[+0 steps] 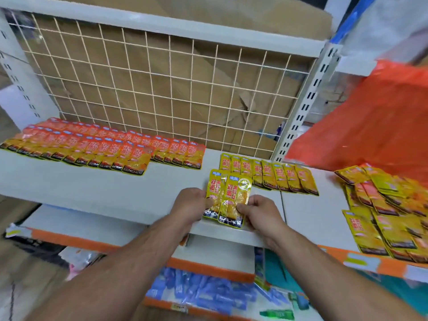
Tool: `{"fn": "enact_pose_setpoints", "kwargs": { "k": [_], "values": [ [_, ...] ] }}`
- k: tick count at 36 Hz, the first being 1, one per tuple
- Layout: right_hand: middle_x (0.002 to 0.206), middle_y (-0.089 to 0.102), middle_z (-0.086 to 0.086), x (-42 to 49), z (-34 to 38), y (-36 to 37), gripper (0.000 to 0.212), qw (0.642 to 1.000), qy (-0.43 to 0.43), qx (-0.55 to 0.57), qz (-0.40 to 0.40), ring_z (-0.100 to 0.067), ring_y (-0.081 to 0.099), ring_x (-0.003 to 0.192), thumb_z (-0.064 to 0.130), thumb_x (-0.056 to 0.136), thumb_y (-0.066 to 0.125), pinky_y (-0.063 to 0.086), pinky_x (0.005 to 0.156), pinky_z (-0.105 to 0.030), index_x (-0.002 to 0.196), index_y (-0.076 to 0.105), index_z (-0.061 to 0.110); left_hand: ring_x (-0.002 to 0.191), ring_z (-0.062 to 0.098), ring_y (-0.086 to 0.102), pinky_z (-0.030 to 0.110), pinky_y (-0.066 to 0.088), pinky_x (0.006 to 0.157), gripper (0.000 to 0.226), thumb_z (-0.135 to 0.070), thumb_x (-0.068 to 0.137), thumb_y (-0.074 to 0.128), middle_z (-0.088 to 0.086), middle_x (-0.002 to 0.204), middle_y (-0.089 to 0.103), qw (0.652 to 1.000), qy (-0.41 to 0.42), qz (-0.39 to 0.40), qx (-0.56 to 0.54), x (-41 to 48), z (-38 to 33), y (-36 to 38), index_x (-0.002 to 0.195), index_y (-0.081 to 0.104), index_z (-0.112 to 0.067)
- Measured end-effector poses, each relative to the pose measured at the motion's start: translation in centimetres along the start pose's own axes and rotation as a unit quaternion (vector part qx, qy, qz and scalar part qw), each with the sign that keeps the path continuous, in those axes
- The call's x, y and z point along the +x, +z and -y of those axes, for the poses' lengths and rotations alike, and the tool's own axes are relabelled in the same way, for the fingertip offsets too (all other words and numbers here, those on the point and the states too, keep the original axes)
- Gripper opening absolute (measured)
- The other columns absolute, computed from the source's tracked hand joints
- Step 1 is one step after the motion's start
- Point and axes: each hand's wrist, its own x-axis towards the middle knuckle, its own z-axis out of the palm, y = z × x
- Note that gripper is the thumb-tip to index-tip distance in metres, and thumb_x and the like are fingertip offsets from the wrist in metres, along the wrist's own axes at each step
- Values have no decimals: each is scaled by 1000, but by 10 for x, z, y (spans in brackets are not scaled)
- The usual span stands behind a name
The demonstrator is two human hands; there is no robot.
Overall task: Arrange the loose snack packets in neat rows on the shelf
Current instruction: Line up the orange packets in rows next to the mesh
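Note:
Two yellow snack packets [228, 198] with red lettering lie overlapped near the front edge of the white shelf [92, 188]. My left hand [191, 205] grips their left side and my right hand [259, 212] pinches their lower right corner. Just behind them runs a short row of yellow packets [268, 174]. At the shelf's back left, two long overlapping rows of orange packets [104, 147] are laid out. A loose heap of yellow and orange packets [389, 212] covers the shelf at the right.
A white wire grid [162, 89] backs the shelf, with brown cardboard behind it. A slotted upright post [308, 100] stands at the right. An orange plastic bag [375, 126] hangs above the loose heap. Blue packets [203, 290] fill the lower shelf.

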Motion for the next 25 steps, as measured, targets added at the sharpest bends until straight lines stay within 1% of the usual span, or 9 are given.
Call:
{"fn": "enact_pose_setpoints", "kwargs": {
  "k": [2, 5, 8, 11, 13, 15, 17, 21, 25],
  "values": [
    [55, 47, -7, -3, -6, -18, 32, 1000, 5, 12, -13, -13, 41, 39, 7, 88, 70, 33, 45, -24, 68, 46, 14, 58, 23, 47, 32, 39, 59, 10, -8, 82, 70, 11, 77, 59, 1000, 9, 17, 11, -1, -6, 17, 78, 64, -1],
    [50, 43, -4, -4, -16, -41, 38, 999, 13, 32, -27, -14, 39, 38, 5, 88, 70, 31, 44, -24, 64, 42, 16, 63, 24, 48, 34, 41, 60, 20, -9, 81, 71, 13, 79, 59, 999, 14, 33, 27, -1, -13, 42, 91, 65, 8],
    [57, 39, -8, 1, -25, -64, 41, 998, 16, 38, -41, -16, 34, 43, 7, 86, 72, 27, 44, -24, 61, 42, 19, 61, 24, 48, 34, 41, 60, 11, -9, 81, 72, 11, 78, 59, 998, 19, 46, 37, 2, -21, 64, 80, 63, -2],
    [52, 36, -6, 9, -28, -88, 41, 998, 15, 42, -37, -15, 29, 39, 9, 88, 70, 23, 39, -19, 61, 41, 19, 61, 21, 47, 31, 41, 60, 17, -10, 80, 74, 6, 74, 56, 998, 28, 49, 28, 7, -32, 86, 75, 58, -11],
    [50, 40, -6, 16, -29, -105, 41, 998, 3, 37, -41, -16, 33, 38, 7, 88, 69, 27, 40, -21, 59, 42, 18, 59, 20, 44, 30, 39, 57, 21, -8, 79, 74, 5, 69, 49, 998, 37, 50, 32, 9, -42, 103, 73, 54, -14],
    [50, 43, -8, 23, -30, -122, 38, 999, -8, 16, -50, -18, 38, 40, 9, 87, 71, 31, 45, -27, 61, 44, 15, 54, 20, 41, 28, 38, 54, 27, -6, 77, 74, 2, 61, 46, 998, 38, 49, 31, 12, -52, 121, 68, 51, -16],
    [53, 42, -10, 31, -31, -140, 34, 999, -12, 0, -46, -19, 40, 42, 12, 85, 72, 32, 50, -31, 64, 46, 14, 52, 19, 40, 29, 37, 56, 33, -5, 76, 74, -1, 56, 44, 998, 39, 44, 28, 16, -61, 138, 62, 47, -18],
    [52, 40, -6, 52, -32, -167, 43, 999, -17, -13, -44, -19, 38, 41, 11, 87, 72, 27, 42, -23, 59, 39, 16, 51, 18, 41, 29, 37, 57, 36, -4, 75, 76, -2, 55, 45, 999, 42, 28, 16, 25, -73, 164, 59, 47, -18],
    [57, 41, -14, 67, -31, -169, 40, 999, -22, -20, -13, -21, 36, 40, 13, 86, 73, 23, 43, -24, 63, 40, 16, 55, 19, 41, 30, 37, 58, 36, -6, 75, 77, -1, 58, 44, 999, 43, 13, 16, 31, -74, 169, 61, 47, -18]
  ]
}}
